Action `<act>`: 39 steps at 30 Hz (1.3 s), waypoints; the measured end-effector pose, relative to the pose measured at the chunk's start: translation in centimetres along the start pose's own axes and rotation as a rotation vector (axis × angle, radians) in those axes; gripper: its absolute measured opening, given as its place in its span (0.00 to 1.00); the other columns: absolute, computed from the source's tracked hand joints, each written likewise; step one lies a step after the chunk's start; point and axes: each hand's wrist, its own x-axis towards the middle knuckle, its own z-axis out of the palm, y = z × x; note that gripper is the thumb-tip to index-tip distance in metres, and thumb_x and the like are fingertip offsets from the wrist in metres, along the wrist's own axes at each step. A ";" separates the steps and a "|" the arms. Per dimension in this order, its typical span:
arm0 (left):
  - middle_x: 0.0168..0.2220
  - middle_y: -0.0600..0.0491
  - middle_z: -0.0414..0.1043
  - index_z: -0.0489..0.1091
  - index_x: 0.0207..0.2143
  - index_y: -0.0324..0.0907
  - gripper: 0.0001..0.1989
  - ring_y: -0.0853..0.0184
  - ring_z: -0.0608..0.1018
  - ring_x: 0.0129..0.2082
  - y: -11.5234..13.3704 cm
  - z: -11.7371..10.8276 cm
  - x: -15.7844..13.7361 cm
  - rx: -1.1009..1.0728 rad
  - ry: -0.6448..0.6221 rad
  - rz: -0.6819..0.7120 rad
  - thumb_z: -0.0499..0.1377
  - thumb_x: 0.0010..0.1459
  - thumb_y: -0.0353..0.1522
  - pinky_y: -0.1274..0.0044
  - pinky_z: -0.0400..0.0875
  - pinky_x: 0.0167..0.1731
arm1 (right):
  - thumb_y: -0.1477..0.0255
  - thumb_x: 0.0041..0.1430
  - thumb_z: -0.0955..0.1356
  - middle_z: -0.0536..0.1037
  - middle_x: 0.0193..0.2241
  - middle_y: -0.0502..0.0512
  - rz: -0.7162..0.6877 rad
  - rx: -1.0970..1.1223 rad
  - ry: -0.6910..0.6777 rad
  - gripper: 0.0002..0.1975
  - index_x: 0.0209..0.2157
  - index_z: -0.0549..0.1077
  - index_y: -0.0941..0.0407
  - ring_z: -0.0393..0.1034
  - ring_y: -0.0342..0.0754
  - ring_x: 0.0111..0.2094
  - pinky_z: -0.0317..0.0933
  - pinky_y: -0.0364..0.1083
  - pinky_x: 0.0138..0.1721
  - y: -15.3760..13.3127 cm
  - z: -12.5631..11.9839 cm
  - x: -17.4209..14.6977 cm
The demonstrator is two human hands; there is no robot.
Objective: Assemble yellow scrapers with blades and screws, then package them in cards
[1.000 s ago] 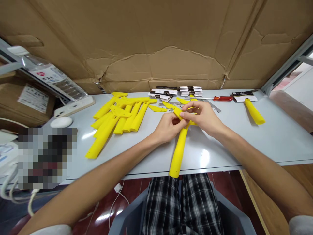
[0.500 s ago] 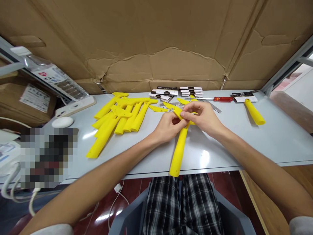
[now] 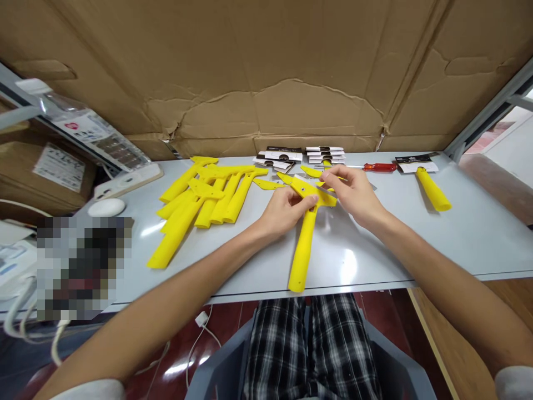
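Note:
My left hand grips the head of a yellow scraper handle, thumb on top. The handle's round grip points toward me, over the table's front edge. A small screw shows in its head, and a thin metal blade edge lies along the head's far side. My right hand hovers just right of the head, thumb and forefinger pinched together; whatever is between them is too small to make out. Behind the hands lie loose yellow head pieces, partly covered.
A pile of yellow handles lies to the left. Folded black-and-white cards, a red screwdriver and a carded scraper are along the back and right. Cardboard walls the rear; a white mouse sits left.
My right hand has drawn back from the scraper head, slightly up and to the right, uncovering the screw and blade edge. My left hand keeps its hold on the handle.

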 end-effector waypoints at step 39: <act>0.40 0.51 0.79 0.66 0.56 0.45 0.37 0.64 0.82 0.36 0.9 -1.1 0.1 -0.338 -0.052 -0.401 0.77 0.46 0.32 0.73 0.76 0.37 | 0.73 0.56 0.75 0.78 0.28 0.57 0.429 0.341 -0.146 0.09 0.32 0.73 0.61 0.72 0.41 0.23 0.66 0.40 0.23 1.4 -1.1 0.8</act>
